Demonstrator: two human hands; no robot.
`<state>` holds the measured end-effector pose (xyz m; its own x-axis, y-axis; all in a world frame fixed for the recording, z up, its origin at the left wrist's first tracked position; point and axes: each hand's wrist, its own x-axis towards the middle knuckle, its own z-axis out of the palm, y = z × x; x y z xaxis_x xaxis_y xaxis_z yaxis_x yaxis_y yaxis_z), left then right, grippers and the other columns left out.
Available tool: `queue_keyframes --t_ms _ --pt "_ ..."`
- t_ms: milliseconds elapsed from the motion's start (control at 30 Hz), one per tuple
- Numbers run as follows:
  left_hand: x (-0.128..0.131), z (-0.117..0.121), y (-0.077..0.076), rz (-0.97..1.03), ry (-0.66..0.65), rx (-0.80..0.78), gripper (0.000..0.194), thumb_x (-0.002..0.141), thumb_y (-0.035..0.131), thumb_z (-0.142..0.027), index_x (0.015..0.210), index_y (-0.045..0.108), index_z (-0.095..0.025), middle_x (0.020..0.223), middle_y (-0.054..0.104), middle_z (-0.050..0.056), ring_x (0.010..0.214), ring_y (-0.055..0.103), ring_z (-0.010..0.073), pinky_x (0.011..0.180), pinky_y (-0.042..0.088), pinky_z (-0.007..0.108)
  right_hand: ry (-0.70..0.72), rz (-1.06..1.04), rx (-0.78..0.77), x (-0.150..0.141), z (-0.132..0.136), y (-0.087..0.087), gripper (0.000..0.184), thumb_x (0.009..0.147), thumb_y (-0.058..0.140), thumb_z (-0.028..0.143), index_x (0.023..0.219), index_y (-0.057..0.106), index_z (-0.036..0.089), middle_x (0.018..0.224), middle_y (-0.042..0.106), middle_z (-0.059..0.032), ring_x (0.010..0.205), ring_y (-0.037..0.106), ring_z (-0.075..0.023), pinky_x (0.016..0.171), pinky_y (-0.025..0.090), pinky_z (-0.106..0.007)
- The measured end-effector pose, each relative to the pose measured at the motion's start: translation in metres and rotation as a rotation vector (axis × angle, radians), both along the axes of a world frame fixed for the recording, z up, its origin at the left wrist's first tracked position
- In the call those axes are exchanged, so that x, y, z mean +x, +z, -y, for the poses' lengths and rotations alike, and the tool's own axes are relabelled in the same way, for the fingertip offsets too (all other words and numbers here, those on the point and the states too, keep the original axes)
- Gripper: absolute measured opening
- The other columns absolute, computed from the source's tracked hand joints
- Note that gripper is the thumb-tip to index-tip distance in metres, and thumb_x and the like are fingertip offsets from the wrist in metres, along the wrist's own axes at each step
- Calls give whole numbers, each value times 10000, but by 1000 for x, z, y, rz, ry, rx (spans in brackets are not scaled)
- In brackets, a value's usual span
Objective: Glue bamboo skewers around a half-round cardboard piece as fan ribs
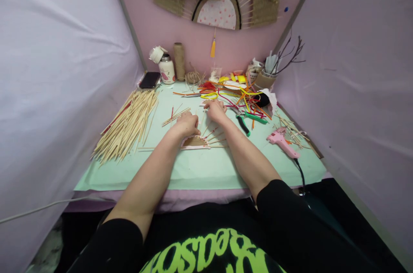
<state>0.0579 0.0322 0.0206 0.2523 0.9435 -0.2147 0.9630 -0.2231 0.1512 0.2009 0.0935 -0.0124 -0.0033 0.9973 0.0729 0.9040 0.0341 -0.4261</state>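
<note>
A small fan-like piece lies flat on the table, with a brown half-circle [195, 142] edged in pale trim and thin wooden sticks [215, 137] spreading out from it. My left hand [188, 124] is closed at the half-circle's upper left edge, its fingertips bent down against it. Farther back, my right hand [215, 109] is closed above the outer ends of the sticks. One stick runs from the half-circle up toward its fingers. What either hand pinches is hidden by the fingers. Just behind my right hand lie yellow-handled scissors [209, 96].
A heap of wooden sticks [127, 129] covers the left side. Green-handled pliers [242, 124] and a pink glue gun [282, 142] lie to the right. Coloured pipe cleaners [247, 96], a phone [150, 80] and a bottle [167, 69] are at the back. Woven fans [219, 13] hang on the wall.
</note>
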Motion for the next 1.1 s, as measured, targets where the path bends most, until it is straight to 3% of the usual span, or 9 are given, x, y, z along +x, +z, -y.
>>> queue_keyframes --t_ms 267,467,567,1100 --pt "1 2 1 -9 7 5 332 704 777 -397 969 663 -233 1179 597 108 1197 518 309 936 461 370 -10 7 3 0 -1 -1 379 819 498 128 1034 740 325 1284 556 -54 1205 416 -273 988 302 -435" --pt "0 4 0 -2 11 30 678 721 773 -375 1346 528 -285 1320 536 122 1293 461 321 1016 423 390 -6 9 -2 0 -1 -1 357 833 509 155 1045 740 326 1283 554 -57 1205 412 -282 987 306 -441" --pt "1 5 1 -18 -12 18 760 744 757 -393 1441 458 -343 1348 510 119 1328 434 335 1042 402 405 -2 -4 -6 1 -1 0 361 829 513 147 1047 736 328 1280 551 -50 1202 409 -274 995 298 -435" --pt "0 2 2 -69 -27 -12 754 752 732 -467 1452 461 -388 1330 521 97 1320 434 340 1046 393 397 -1 -38 -3 0 0 0 365 814 501 128 1021 748 300 1305 540 -61 1228 403 -284 1014 286 -448"
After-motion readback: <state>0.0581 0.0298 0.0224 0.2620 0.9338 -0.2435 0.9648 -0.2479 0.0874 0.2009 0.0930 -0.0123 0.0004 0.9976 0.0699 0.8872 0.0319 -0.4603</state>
